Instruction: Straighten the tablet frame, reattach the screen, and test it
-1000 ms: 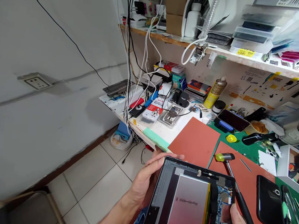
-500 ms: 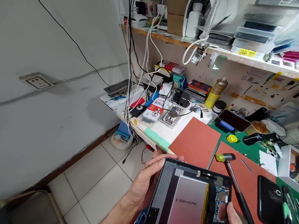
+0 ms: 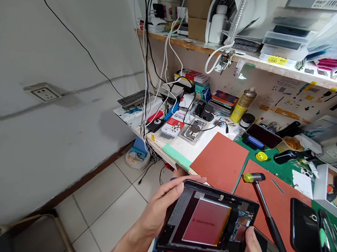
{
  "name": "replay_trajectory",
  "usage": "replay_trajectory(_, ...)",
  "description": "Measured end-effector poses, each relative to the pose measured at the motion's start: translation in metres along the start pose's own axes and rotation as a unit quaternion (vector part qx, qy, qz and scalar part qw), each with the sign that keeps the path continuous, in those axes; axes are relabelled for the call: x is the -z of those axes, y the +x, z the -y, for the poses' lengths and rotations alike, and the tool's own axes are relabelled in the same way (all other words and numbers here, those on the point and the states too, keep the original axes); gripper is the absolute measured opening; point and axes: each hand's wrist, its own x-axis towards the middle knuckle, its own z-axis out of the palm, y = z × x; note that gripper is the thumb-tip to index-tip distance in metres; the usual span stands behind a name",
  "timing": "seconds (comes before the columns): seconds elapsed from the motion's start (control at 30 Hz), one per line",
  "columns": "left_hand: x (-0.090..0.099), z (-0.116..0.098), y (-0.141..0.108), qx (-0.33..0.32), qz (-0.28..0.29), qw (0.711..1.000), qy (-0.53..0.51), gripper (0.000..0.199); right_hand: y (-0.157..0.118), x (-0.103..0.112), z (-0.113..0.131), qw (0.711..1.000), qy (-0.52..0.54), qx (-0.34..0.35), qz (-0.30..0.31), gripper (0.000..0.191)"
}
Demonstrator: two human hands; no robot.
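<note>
An opened tablet (image 3: 178, 213) is held tilted in front of the workbench, its inside facing up. A large flat battery (image 3: 207, 221) with a yellow edge fills its middle, and a blue circuit board shows on the right side. My left hand (image 3: 160, 208) grips the upper left corner, thumb on top of the frame and fingers behind it. At the lower right edge my right hand (image 3: 254, 249) holds the frame with the thumb on its rim; the other fingers are mostly hidden.
A hammer (image 3: 270, 221) with a yellow head lies on a reddish mat (image 3: 219, 158), beside a black phone (image 3: 305, 231). Tweezers and tools are at the far right. Behind are a spray can (image 3: 244, 103), boxes and hanging cables (image 3: 145, 64). A shelf (image 3: 201, 47) overhangs the bench.
The tablet has tilted, so its lower edge now shows, and it has shifted slightly left. My right hand has moved left with it; both hands keep their hold.
</note>
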Motion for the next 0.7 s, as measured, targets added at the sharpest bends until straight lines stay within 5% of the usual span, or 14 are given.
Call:
replay_trajectory(0.13, 0.005, -0.007, -0.008, 0.000, 0.047, 0.996, 0.081, 0.035, 0.001, -0.023, -0.014, 0.991, 0.066, -0.094, -0.069, 0.057)
replay_trajectory(0.33, 0.005, -0.009, -0.015, 0.021, 0.074, 0.987, 0.138, 0.038, -0.004, -0.048, -0.020, 0.986, 0.101, -0.105, -0.079, 0.058)
replay_trajectory(0.7, -0.003, -0.012, -0.015, 0.030, 0.074, 0.980, 0.182, 0.045, -0.010, -0.061, -0.019, 0.977, 0.131, -0.139, -0.091, 0.051)
